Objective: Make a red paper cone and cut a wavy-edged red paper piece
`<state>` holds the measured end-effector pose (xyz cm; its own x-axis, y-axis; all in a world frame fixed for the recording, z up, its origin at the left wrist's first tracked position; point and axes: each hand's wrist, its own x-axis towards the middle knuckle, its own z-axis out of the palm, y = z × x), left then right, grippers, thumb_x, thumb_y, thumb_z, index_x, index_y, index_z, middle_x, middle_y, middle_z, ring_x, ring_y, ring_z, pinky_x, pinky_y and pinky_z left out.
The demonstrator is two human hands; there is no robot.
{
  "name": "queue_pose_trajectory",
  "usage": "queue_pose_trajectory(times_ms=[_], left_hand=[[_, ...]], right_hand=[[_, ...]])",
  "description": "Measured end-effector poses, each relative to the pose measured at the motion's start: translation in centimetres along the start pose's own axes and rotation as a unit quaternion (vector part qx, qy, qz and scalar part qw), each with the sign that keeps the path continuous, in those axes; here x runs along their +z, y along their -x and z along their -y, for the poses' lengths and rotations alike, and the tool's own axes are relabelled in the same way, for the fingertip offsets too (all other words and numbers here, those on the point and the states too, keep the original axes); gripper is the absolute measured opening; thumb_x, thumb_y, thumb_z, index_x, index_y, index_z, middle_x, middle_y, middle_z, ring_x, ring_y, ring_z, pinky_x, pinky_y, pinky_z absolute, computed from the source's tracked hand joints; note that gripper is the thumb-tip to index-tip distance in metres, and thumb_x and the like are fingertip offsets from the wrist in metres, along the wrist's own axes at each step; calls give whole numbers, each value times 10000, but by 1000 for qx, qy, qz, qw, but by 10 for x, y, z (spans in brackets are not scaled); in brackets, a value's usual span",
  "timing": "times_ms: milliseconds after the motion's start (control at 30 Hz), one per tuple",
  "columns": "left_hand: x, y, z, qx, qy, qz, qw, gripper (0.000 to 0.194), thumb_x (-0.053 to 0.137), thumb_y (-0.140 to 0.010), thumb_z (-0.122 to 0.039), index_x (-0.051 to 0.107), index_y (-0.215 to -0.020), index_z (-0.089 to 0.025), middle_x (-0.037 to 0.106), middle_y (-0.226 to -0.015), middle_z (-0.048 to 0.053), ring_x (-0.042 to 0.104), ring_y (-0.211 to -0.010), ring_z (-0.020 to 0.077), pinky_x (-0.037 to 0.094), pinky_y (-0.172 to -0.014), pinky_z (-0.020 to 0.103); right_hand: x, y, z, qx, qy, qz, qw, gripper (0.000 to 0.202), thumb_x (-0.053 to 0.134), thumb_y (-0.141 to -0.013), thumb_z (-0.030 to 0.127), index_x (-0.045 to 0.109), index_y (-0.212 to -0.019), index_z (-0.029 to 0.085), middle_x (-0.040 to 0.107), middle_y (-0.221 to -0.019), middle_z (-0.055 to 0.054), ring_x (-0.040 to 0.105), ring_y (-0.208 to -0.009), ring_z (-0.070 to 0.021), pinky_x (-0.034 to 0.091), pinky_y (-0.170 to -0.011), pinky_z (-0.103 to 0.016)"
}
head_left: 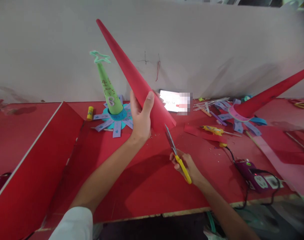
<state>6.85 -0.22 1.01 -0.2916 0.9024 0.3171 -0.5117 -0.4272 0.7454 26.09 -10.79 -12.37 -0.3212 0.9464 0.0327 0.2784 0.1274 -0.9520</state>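
Note:
A long red paper cone (132, 71) slants across the middle of the head view, its tip up to the left and its wide end low on the right. My left hand (143, 118) is wrapped round the cone near that wide end, thumb on top. My right hand (185, 165) grips yellow-handled scissors (178, 160). The blades point up and their tips meet the rim of the cone; whether they are parted is hard to make out. Behind my left hand stands a green cone hat (112, 91) with a pipe-cleaner star and a blue paper base with lilac strips.
A yellow glue gun (214, 130) is wired to a purple box (251, 175) on the right. Another red cone hat (264, 93) lies behind. A glue stick (90, 113) stands left, near a red divider (42, 166). A lit phone (173, 100) leans at the back wall.

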Motion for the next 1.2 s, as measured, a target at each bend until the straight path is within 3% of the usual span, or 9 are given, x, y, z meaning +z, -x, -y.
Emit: queue_pose_trajectory(times_ms=[200,400,567,667,1000,1200], left_hand=[[-2,-1,-1,-8,-17,-10,1000,459,848,-894,-592,625,-1196,-329,766,-1047,8,788,-1000,229,658,-784,336],[-1,5,2,-42,-4,52,998,583,881,-860,-610,603,-1287,-326,774,-1136,39,800,-1036,252,655,-822,353],[-3,7,6,-50,12,75,996,690,917,-845,-559,571,-1399,-334,767,-1075,26,804,-997,243,644,-848,346],[-5,4,6,-36,14,57,998,687,930,-835,-542,579,-1382,-320,761,-1033,22,803,-970,240,638,-839,339],[-5,-4,-2,-21,-7,8,1000,446,884,-891,-480,600,-1170,-280,746,-948,-10,791,-899,195,626,-816,309],[-8,-8,3,-11,-8,-15,1000,532,901,-877,-475,623,-1301,-310,729,-936,-11,778,-918,198,635,-833,313]], right_hand=[[2,1,-1,3,-21,8,1000,683,634,-851,896,639,-941,219,579,-737,3,498,-606,-148,393,-541,-259],[3,0,-12,2,-29,-19,999,713,593,-862,918,646,-890,207,568,-694,6,463,-587,-144,362,-549,-273],[4,0,-14,-5,-36,-17,999,744,567,-851,953,649,-910,216,566,-687,7,455,-590,-151,351,-543,-276],[3,-1,-6,0,-16,-9,1000,723,580,-852,940,645,-898,221,579,-712,-1,482,-602,-157,368,-550,-280],[-10,-3,3,19,33,22,999,719,628,-805,941,617,-887,227,456,-639,50,345,-565,-129,287,-538,-280],[-1,1,4,14,-39,33,999,687,621,-845,921,603,-1008,254,572,-846,-16,489,-689,-170,442,-589,-280]])
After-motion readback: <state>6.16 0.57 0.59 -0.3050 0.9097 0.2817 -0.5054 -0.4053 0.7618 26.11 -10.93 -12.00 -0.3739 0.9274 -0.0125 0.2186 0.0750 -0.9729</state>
